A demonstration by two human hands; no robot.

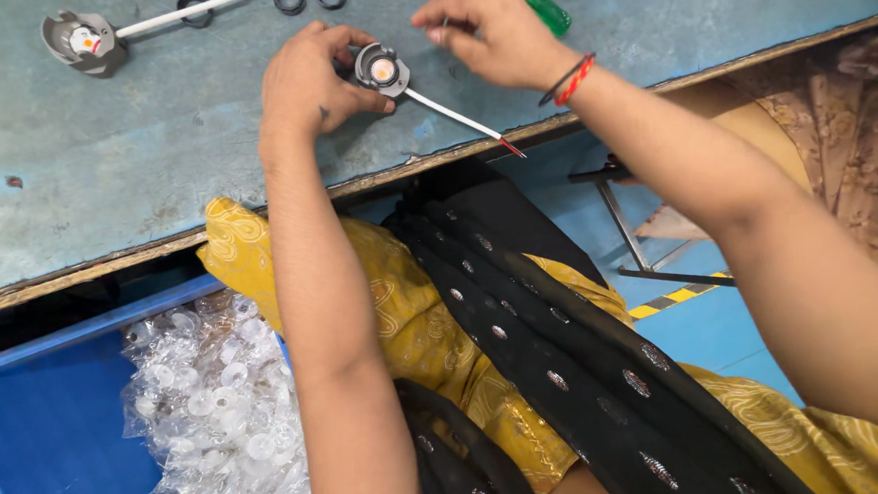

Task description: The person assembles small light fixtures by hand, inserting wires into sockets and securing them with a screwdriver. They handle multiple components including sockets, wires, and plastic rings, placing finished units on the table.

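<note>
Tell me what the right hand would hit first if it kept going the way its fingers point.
The right hand points leftward, so it would probably first meet the small grey lamp module that the left hand steadies on the bench; depth is hard to judge.

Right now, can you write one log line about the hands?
left hand: holds small lamp module on bench | right hand: pinched above it | green screwdriver: behind
</note>
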